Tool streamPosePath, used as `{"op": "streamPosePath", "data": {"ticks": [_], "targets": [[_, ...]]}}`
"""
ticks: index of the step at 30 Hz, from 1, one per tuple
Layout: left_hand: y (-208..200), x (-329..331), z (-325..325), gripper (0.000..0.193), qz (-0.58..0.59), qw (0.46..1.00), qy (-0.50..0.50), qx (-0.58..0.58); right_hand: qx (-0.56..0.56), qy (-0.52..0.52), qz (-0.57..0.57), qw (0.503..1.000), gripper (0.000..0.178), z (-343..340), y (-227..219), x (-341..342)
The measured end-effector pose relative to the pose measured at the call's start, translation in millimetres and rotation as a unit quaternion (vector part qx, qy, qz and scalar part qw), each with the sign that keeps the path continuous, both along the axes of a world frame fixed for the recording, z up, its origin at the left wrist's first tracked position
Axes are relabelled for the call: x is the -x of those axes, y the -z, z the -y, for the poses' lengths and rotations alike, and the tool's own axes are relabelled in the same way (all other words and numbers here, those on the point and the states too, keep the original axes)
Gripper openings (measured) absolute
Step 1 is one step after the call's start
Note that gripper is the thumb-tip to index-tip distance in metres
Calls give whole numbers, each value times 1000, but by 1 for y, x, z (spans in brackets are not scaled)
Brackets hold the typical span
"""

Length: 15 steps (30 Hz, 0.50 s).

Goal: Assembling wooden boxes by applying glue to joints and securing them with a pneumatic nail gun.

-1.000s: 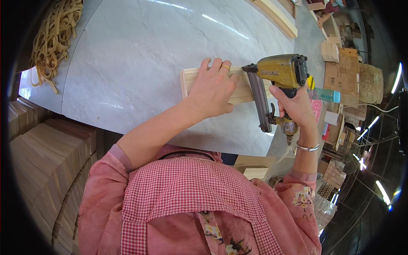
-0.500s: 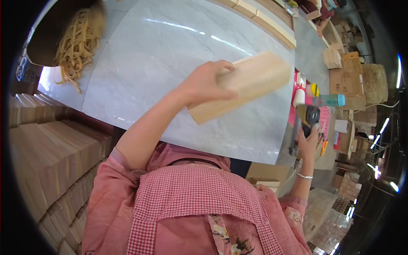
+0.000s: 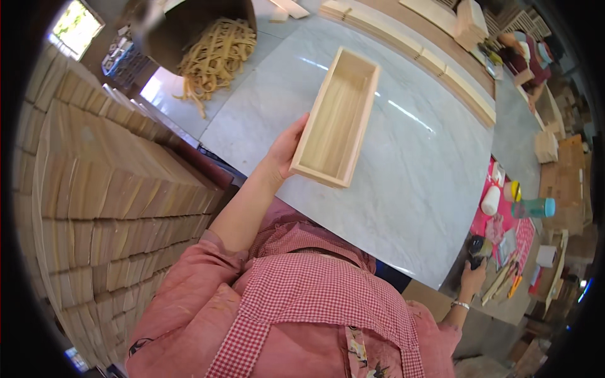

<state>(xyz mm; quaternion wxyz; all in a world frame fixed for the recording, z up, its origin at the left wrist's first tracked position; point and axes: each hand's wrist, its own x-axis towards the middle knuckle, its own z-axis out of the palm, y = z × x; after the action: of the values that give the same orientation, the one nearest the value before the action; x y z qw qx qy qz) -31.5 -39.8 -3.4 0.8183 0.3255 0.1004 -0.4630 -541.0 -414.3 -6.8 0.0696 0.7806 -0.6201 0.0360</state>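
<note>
An open rectangular wooden box [image 3: 337,120] stands out over the grey marble-patterned tabletop, its hollow inside showing. My left hand [image 3: 288,148] is closed on its left long side, with most of the fingers hidden behind the box. At the table's right side, my right hand [image 3: 472,277] is wrapped round a black tool [image 3: 479,247], shaped like a nail gun and partly hidden by the hand. Beside that hand lie a pink cloth [image 3: 482,211], a yellow-orange cutter [image 3: 515,286] and thin wooden sticks.
Tall stacks of wooden boards [image 3: 120,183] rise along my left. A tipped dark bin [image 3: 170,38] spills tan strips [image 3: 217,60] at the far left. Long wooden strips [image 3: 403,47] line the far edge. A teal bottle [image 3: 532,208] stands at right; another person [image 3: 535,60] works beyond.
The wooden box has turned from its closed side to its open side in my left hand. My right hand and the black tool have moved lower and nearer me. The view has swung left.
</note>
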Motion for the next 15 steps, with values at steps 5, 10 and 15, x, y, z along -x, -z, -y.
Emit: {"op": "streamPosePath", "data": {"ticks": [5, 10, 15], "targets": [[-30, 11, -29, 26, 357, 833, -150, -395, 116, -129, 129, 976, 45, 14, -5, 2], [-70, 80, -50, 38, 822, 388, -142, -391, -3, -232, 287, 929, 39, -42, -19, -108], [-1, 80, -64, 29, 790, 328, 109, -506, -142, -376, 359, 843, 35, -119, 9, -196]]}}
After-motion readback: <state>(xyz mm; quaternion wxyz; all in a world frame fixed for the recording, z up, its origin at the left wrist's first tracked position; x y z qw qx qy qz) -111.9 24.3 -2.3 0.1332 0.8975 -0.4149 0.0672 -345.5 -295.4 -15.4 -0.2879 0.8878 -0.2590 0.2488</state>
